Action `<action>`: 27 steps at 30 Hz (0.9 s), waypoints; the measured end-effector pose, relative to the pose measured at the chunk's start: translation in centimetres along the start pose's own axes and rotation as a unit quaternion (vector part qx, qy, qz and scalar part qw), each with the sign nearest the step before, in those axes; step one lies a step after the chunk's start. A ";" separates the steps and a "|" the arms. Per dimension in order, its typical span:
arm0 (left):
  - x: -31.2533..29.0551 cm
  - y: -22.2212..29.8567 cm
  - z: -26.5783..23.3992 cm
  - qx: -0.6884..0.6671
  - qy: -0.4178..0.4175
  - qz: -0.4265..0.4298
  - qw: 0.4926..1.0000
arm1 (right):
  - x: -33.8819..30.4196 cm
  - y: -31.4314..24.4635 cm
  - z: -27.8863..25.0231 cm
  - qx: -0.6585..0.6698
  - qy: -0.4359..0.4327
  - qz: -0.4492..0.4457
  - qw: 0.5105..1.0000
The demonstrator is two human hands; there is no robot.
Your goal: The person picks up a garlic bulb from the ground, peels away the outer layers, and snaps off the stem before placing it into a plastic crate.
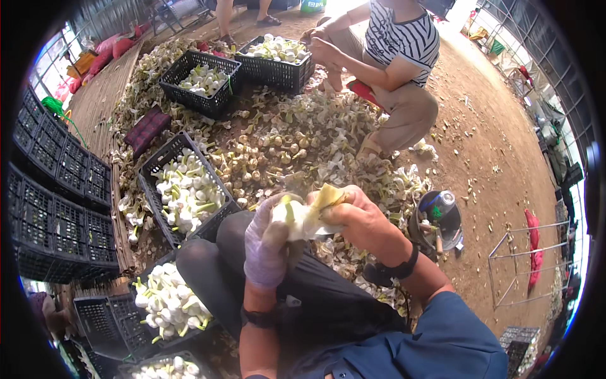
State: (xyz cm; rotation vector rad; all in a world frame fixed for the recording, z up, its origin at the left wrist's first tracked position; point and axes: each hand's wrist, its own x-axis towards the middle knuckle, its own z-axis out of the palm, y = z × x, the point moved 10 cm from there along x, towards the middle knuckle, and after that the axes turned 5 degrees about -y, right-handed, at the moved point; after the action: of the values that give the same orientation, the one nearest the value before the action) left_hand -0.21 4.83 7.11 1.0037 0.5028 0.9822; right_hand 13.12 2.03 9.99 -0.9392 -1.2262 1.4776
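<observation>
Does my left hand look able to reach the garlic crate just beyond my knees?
Probably yes: nothing covers the crate, and the left hand need only pass over the knees, though it's holding garlic.

The person's left hand [266, 239], in a thin whitish-lavender glove, was raised over the lap with its fingers curled closed, its bare forearm [259, 347] rising steeply beneath a dark wristband [259, 318]. The bare right hand [355, 215] pinched thumb against fingers just beside it, its forearm [429, 278] slanting up leftward from a short dark-blue cloth sleeve [423, 335].
</observation>
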 end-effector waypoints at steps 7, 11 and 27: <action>0.6 -0.2 0.3 0.036 0.027 0.026 0.999 | 0.5 -0.9 0.5 -0.033 -0.025 -0.037 0.998; 0.5 -0.7 -0.2 0.046 0.049 -0.019 0.998 | 0.4 -1.2 -0.4 -0.025 0.002 -0.028 0.999; -0.2 -0.7 0.3 -0.042 -0.035 -0.006 0.998 | 2.2 2.9 -7.4 -0.063 0.141 0.001 0.988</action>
State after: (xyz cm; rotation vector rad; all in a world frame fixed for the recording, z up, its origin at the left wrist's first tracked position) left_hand 0.26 4.36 6.65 0.9547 0.4051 0.9459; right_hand 19.02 5.83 5.69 -1.1908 -1.1188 1.2287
